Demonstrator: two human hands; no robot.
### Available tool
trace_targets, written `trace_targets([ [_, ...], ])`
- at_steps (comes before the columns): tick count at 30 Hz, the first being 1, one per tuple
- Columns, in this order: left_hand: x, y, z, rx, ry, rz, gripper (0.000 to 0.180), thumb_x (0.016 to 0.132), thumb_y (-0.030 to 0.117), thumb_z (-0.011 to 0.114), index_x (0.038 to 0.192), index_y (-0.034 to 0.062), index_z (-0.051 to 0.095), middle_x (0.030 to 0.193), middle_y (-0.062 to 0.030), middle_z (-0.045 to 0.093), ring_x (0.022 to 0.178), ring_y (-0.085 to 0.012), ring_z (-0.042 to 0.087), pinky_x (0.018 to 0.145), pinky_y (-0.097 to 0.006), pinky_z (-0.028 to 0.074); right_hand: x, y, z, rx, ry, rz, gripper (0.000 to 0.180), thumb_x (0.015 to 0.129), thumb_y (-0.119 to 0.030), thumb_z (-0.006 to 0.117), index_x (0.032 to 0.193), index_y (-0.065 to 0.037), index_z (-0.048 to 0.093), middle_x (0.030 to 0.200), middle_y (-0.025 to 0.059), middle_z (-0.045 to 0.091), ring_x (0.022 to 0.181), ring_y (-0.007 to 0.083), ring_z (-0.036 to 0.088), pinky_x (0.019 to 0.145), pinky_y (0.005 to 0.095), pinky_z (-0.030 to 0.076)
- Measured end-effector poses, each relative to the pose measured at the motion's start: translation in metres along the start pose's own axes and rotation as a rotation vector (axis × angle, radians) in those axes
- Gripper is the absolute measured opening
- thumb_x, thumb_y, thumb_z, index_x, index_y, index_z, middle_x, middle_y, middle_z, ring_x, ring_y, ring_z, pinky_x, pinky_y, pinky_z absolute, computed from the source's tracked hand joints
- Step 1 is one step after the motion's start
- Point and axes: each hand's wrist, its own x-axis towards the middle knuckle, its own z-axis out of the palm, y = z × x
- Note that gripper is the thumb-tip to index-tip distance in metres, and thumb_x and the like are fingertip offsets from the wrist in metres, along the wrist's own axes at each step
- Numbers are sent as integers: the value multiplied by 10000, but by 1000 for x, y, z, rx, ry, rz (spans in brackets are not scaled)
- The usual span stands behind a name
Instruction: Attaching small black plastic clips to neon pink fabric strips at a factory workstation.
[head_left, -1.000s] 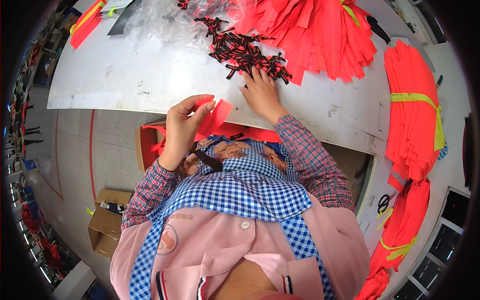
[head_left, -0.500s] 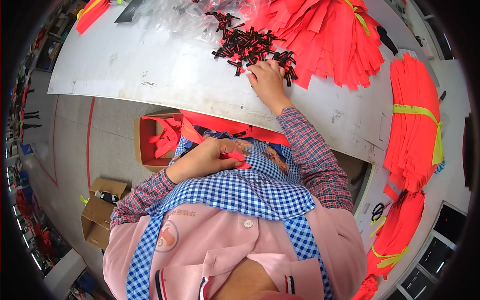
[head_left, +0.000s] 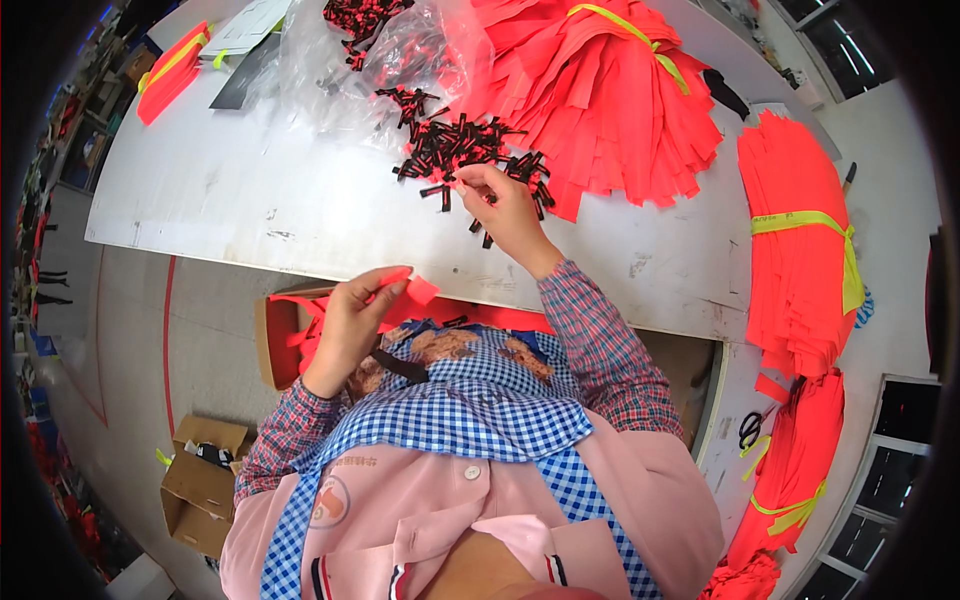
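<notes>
My left hand is raised by the table's front edge, its thumb and fingers pinching a red fabric strip whose end sticks out to the right. A dark strap-like piece shows below that hand, over the apron. My right hand is at the near edge of a heap of small black-and-red pieces. Its thumb and forefinger are closed together; what is between them, if anything, is too small to make out. Several of the pieces lie loose beside the hand.
A large fan of red fabric strips lies right of the heap. Clear plastic bags lie behind it. Tied red bundles line the right side, near black scissors. A cardboard box holds red strips below the table.
My left hand has risen from my lap toward the table edge with the red strip. The right hand's thumb and forefinger have come together at the heap. The view has shifted.
</notes>
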Motion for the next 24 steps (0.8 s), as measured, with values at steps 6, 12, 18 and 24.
trace_targets([
  [6, 20, 36, 0, 40, 106, 357, 185, 916, 64, 606, 1079, -2, 661, 900, 13, 638, 845, -43, 556, 736, -183, 448, -31, -78, -22, 558, -169, 58, 197, 949, -100, 526, 1087, 19, 601, 946, 47, 627, 863, 116, 603, 807, 261, 488],
  [12, 18, 59, 24, -124, 44, 389, 143, 883, 25, 635, 1015, -13, 675, 954, -53, 651, 843, -99, 603, 740, -242, 494, -45, -112, -16, 307, -52, 116, 176, 902, -103, 627, 1041, 6, 627, 879, 31, 667, 796, 79, 626, 721, 224, 488],
  [18, 15, 58, 24, 24, 37, 473, 155, 880, -16, 618, 1028, -4, 662, 941, -44, 627, 864, -97, 593, 743, -220, 479, -44, -119, -15, 70, -66, -31, 161, 869, -101, 666, 998, -4, 666, 856, 64, 682, 756, 105, 645, 675, 230, 496],
  [24, 16, 57, 21, 115, 41, 497, 158, 882, -13, 619, 1033, -5, 661, 939, -39, 627, 862, -93, 591, 747, -216, 473, -46, -120, -15, -68, -78, -124, 175, 861, -101, 674, 1014, -16, 676, 829, 70, 662, 752, 104, 634, 687, 233, 500],
])
